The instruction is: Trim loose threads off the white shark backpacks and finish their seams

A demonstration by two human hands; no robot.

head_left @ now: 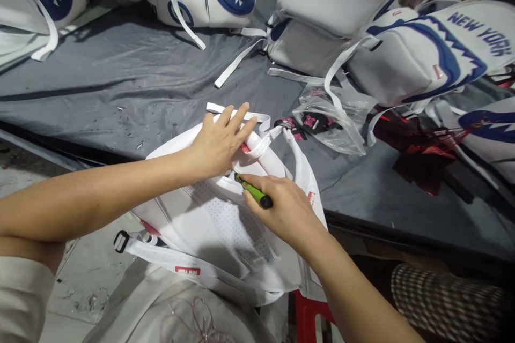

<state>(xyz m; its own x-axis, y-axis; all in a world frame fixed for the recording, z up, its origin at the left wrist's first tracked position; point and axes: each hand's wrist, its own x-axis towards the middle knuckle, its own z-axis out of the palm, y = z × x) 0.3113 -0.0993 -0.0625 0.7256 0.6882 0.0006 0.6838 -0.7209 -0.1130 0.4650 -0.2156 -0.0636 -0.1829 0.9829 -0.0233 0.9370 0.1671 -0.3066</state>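
Observation:
A white backpack lies back-side up over the near edge of a grey cloth-covered table, its mesh panel and straps facing me. My left hand presses flat on the top of the bag near its white carry handle. My right hand grips a green and black tool, its tip touching the bag just under the left hand.
Several white backpacks with blue shark-mouth prints crowd the far and right side of the table. A clear plastic bag with pink and black tags lies right of the handle. Red wrapping sits further right. A red stool is below.

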